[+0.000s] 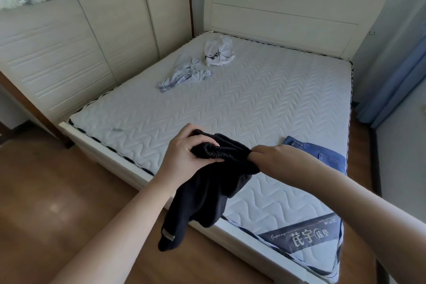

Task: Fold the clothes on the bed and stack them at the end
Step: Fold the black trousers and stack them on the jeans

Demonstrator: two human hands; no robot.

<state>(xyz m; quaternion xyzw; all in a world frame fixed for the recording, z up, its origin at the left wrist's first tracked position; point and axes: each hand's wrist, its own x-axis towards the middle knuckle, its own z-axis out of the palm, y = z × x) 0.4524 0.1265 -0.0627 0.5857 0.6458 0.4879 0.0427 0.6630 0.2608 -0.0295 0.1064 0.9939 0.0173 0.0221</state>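
Black garment (207,182) held bunched above near bed edge, elastic waistband stretched between hands, leg dangling over floor. Left hand (184,152) curled tight round waistband; right hand (272,157) gripped its other end. Folded denim (322,154) lay on mattress (253,99); white top (219,52) and pale crumpled shirt (184,74) near headboard.

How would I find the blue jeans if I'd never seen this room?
Look at the big white mattress and go to its near end, by the right edge. The folded blue jeans lie flat there, just behind the person's right hand. They are the only blue denim; the other loose clothes are pale and crumpled by the headboard.
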